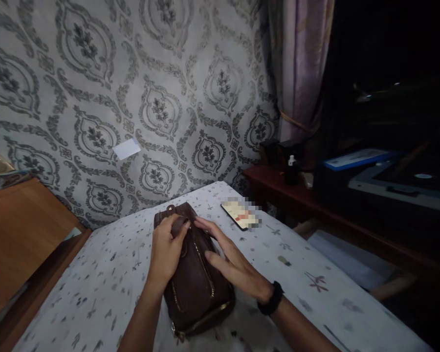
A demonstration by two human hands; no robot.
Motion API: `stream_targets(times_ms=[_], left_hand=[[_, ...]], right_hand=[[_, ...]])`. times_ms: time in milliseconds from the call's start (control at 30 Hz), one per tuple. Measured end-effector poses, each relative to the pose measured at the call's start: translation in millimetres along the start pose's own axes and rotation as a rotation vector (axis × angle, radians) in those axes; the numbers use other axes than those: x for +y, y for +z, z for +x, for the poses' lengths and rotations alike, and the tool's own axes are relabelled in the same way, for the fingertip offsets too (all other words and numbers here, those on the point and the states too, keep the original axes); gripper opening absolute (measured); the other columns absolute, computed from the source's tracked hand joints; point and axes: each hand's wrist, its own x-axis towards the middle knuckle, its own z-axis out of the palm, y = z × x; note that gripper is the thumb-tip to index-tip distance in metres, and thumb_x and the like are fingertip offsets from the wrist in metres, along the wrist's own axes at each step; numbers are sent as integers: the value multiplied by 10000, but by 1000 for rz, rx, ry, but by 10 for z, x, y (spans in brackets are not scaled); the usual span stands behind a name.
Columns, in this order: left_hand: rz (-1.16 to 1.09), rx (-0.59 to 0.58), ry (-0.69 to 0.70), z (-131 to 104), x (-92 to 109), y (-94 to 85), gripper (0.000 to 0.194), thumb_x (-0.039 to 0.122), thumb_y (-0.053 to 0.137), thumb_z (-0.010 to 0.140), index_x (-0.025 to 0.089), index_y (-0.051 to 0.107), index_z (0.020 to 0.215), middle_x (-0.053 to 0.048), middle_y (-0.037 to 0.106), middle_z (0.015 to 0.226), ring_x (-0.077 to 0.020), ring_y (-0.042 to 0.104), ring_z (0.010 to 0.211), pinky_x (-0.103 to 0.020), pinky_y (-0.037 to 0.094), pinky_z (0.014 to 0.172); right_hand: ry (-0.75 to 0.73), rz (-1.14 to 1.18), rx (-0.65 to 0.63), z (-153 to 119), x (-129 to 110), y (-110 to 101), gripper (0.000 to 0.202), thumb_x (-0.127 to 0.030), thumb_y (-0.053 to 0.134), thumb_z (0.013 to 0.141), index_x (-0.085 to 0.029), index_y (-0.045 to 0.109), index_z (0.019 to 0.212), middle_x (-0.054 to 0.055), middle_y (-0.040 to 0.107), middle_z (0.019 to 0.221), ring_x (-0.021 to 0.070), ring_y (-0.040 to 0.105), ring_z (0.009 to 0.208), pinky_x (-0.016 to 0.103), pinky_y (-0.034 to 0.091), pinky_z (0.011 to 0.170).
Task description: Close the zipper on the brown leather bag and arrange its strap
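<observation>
A brown leather-look bag (188,274) with several gold zippers lies on a patterned white sheet (132,288). My left hand (167,244) is closed at the bag's far end, thumb and fingers pinching a brown piece of it, perhaps a strap or flap. The exact part is partly covered by the fingers. My right hand (232,259) rests along the bag's right side, fingers stretched out and thumb apart, touching the surface near a long zipper. On that wrist sits a black band (272,298). A phone (238,215) with a lit, partly blurred screen lies beyond my right hand.
A wooden cabinet (25,230) stands at the left. At the right, a dark red desk (275,188) holds a dark pump bottle (291,171) and a blue-edged flat item (359,159). Patterned wallpaper (161,102) and a pink curtain (302,63) are behind.
</observation>
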Motion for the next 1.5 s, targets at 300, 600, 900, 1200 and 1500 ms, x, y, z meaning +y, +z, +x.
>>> stream_targets(times_ms=[300, 600, 900, 1200, 1500], left_hand=[[-168, -58, -55, -20, 20, -45, 242, 403, 652, 844, 184, 669, 743, 15, 641, 704, -156, 562, 689, -260, 414, 664], [-260, -109, -28, -43, 7, -86, 211, 367, 679, 844, 171, 702, 768, 22, 637, 706, -135, 558, 684, -236, 428, 662], [-208, -131, -43, -46, 53, -117, 211, 386, 659, 859, 190, 715, 808, 2, 668, 768, -164, 591, 745, -265, 462, 721], [-63, 1, 93, -542, -158, -328, 270, 284, 578, 935, 258, 658, 1192, -86, 635, 1286, -248, 569, 1260, -380, 431, 1069], [19, 181, 1, -537, -235, -346, 168, 288, 556, 944, 215, 698, 997, -68, 701, 1058, -221, 643, 1044, -333, 487, 928]], right_hand=[[42, 20, 4, -7, 16, 92, 683, -344, 622, 907, -253, 354, 1528, 92, 402, 1620, 265, 352, 1508, 500, 244, 1270], [73, 76, -71, -10, 23, 71, 888, -345, 743, 830, -287, 274, 1581, 85, 318, 1665, 295, 298, 1536, 520, 240, 1267], [26, 19, -67, -5, 64, 70, 845, -394, 742, 854, -312, 311, 1576, 72, 321, 1666, 301, 286, 1541, 537, 235, 1270], [-28, -121, -109, -21, 22, 74, 842, -427, 733, 860, -307, 310, 1578, 90, 256, 1691, 311, 176, 1577, 570, 187, 1271], [-57, -213, -91, -42, 11, 115, 832, -451, 740, 852, -320, 343, 1572, 97, 294, 1679, 334, 204, 1568, 600, 193, 1266]])
